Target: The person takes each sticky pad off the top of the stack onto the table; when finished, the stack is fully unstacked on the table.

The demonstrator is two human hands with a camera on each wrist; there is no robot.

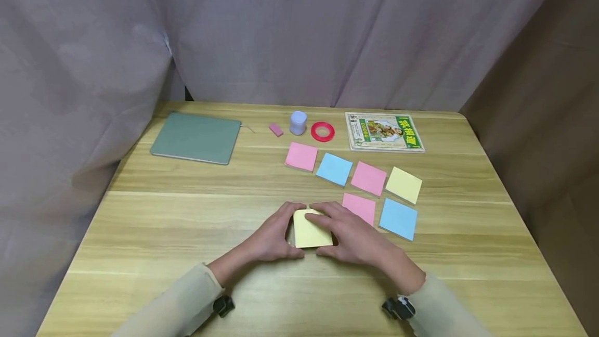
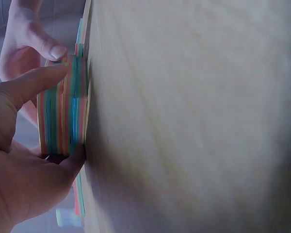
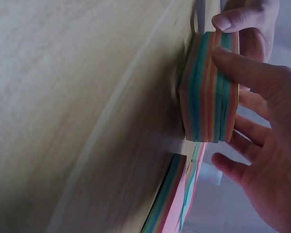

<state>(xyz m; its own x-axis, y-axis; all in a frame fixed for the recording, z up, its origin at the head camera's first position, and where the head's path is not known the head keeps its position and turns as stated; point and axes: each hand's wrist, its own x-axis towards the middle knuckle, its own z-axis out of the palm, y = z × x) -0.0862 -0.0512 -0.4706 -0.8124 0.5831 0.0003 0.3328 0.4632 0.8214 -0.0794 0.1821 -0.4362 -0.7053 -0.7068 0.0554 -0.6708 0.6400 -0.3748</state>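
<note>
L hand (image 1: 276,233) & R hand (image 1: 353,233) both clamped on yellow-top note stack (image 1: 311,230), approx ctr of bench (image 1: 187,274), multicolor edges. Nearest pink pad (image 1: 359,208) just beside R hand, blue pad (image 1: 398,219) next over. Green notebook (image 1: 195,138) back L.

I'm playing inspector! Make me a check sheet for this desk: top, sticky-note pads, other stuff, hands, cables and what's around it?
Surface: wood-grain table.
Job's things: thick yellow-topped stack with striped edges; three pink pads, two blue pads, one yellow pad.
Clutter: green notebook, small pink block, pale-blue round container, red ring, illustrated book.
Grippers: left hand and right hand hold the stack between them.
Cables: nothing seen.
Surroundings: draped cloth behind and at both sides.
</note>
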